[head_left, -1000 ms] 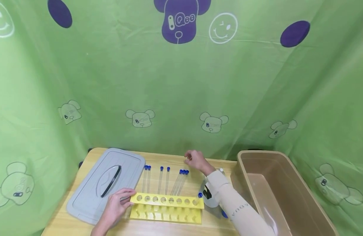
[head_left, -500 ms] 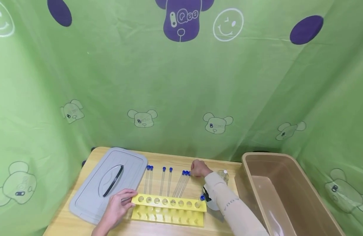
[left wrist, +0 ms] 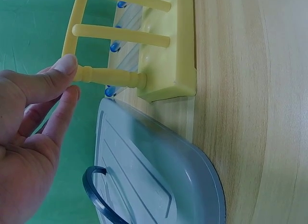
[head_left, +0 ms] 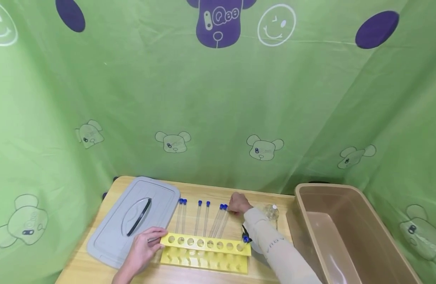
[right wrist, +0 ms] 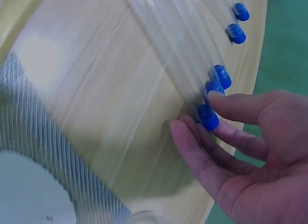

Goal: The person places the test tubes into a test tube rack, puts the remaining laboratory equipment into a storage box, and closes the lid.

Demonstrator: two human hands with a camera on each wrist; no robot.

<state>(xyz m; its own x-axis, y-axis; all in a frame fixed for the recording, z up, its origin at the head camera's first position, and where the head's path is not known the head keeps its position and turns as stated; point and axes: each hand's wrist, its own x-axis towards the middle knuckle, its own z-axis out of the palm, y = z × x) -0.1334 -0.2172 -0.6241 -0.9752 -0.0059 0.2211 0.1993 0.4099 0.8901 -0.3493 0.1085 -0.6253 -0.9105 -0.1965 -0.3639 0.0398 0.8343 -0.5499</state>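
A yellow test tube rack (head_left: 205, 265) stands on the table with one blue-capped tube (head_left: 245, 239) leaning in its rightmost hole. My left hand (head_left: 141, 249) grips the rack's left end, its thumb and fingers on the top bar in the left wrist view. Behind the rack lie several clear test tubes with blue caps. At the right end of that row, my right hand (head_left: 239, 203) pinches the blue cap of a test tube (right wrist: 208, 119) between thumb and fingers. Beside it, touching or nearly so, lie two more capped tubes (right wrist: 221, 77).
A grey lid (head_left: 150, 217) with a black handle lies on the left. At the right stands a deep brown bin (head_left: 303, 221). A clear bottle-like item with a white top (head_left: 272, 212) is partly hidden behind my right sleeve. Green curtain surrounds the table.
My right hand has come down from above the table to the rightmost loose tube and taken its cap. My left hand keeps its hold on the rack. The view has shifted slightly.
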